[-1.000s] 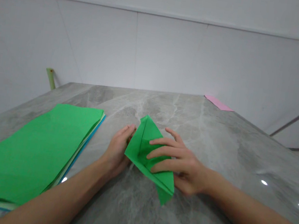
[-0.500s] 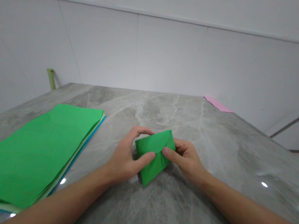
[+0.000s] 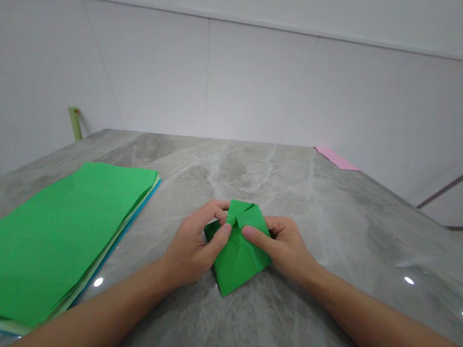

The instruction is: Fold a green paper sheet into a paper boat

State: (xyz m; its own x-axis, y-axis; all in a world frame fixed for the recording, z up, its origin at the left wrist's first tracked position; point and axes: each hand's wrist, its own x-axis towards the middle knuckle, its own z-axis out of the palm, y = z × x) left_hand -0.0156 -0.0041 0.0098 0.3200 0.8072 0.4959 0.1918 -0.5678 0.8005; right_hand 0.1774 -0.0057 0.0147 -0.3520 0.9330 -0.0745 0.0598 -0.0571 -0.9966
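A small folded piece of green paper [image 3: 241, 260] is between my two hands, just over the grey marbled table [image 3: 224, 167]. Its lower corner points toward me, and flaps stand loose at its upper edge. My left hand [image 3: 200, 243] pinches the paper's left side, thumb in front and fingers behind. On the other side, my right hand [image 3: 284, 243] grips the paper with its thumb pressed on the front face. The fingers behind the paper are partly hidden.
To the left lies a stack of coloured paper [image 3: 57, 230], green on top with pale and blue sheets beneath. A pink sheet [image 3: 338, 158] rests at the far right edge of the table. A white wall [image 3: 243, 84] rises behind.
The upper flap of the green paper has come apart and now shows separate folds. My left fingers have curled in closer to the flap; the right hand stays nearly where it was.
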